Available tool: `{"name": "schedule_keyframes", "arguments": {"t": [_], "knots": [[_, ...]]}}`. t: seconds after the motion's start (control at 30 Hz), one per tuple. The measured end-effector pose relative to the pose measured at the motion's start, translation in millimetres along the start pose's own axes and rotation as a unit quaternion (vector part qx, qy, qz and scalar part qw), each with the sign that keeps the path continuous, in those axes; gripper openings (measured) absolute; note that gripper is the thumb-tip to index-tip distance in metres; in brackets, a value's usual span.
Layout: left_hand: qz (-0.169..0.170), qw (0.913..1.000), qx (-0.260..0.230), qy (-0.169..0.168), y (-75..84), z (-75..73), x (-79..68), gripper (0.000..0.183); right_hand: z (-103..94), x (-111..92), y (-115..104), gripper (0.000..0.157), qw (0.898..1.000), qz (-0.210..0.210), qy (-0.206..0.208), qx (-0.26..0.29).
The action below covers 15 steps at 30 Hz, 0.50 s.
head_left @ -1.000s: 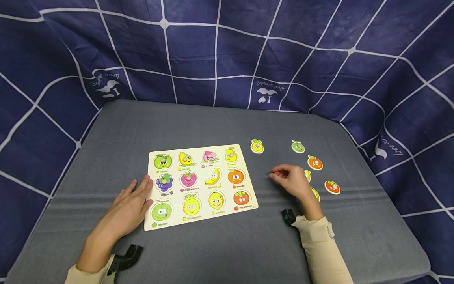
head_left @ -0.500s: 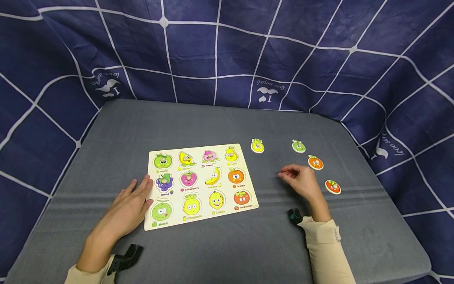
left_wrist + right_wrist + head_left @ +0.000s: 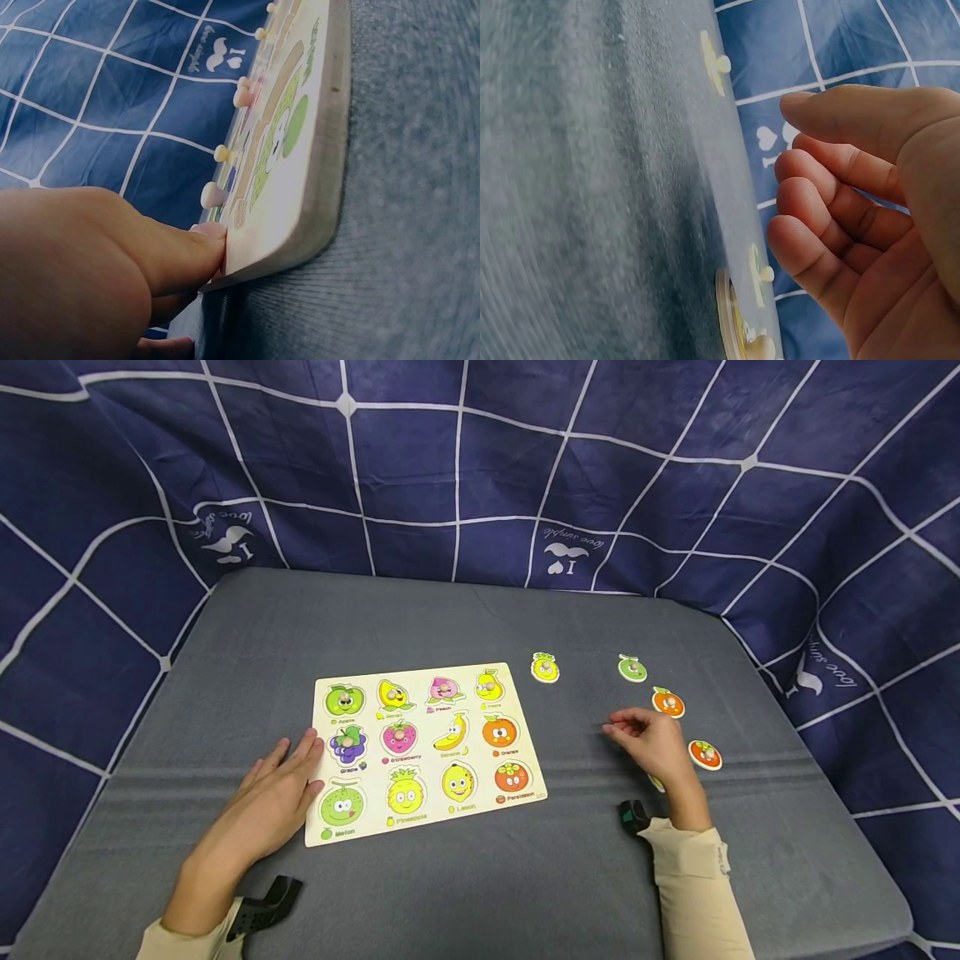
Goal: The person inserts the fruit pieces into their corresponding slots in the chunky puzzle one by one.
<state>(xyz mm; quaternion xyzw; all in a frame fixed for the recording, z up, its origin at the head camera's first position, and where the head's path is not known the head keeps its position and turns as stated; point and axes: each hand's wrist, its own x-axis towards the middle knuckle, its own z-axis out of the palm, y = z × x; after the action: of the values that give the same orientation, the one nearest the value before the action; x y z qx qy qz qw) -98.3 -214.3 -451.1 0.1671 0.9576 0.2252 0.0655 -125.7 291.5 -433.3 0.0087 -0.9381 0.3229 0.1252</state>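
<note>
My left hand point(image 3: 273, 797) lies with its fingers extended along the left edge of a cream wooden fruit puzzle board point(image 3: 420, 756). In the left wrist view, the thumb point(image 3: 191, 251) touches the board's edge near a corner, close to the pale knobs of the set pieces. My right hand point(image 3: 648, 743) hovers over the table right of the board, with fingers loosely curled and nothing between them. A yellow piece point(image 3: 657, 782) peeks out beneath it, mostly hidden. Close by are an orange piece point(image 3: 667, 702) and a persimmon piece point(image 3: 705, 755). The right wrist view shows the thumb point(image 3: 847, 112) apart from the fingers.
Toward the back lie a pineapple piece point(image 3: 545, 668) and a green melon piece point(image 3: 632, 668). The grey table point(image 3: 465, 893) carries everything. Dark blue curtains point(image 3: 495, 468) with white grid lines hang around its back and sides.
My right hand has moved to the right, away from the board, covering yellow pieces that showed beside it earlier. The left hand and the board have stayed in place.
</note>
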Motion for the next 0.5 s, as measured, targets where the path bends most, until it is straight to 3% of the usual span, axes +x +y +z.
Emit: {"name": "schedule_keyframes", "arguments": {"t": [0.5], "knots": [[-0.003,1.0000,0.003,-0.001,-0.6,0.5,0.5,0.057,-7.8,-4.1,9.9,0.014,1.000,-0.008,0.020,0.008]]}}
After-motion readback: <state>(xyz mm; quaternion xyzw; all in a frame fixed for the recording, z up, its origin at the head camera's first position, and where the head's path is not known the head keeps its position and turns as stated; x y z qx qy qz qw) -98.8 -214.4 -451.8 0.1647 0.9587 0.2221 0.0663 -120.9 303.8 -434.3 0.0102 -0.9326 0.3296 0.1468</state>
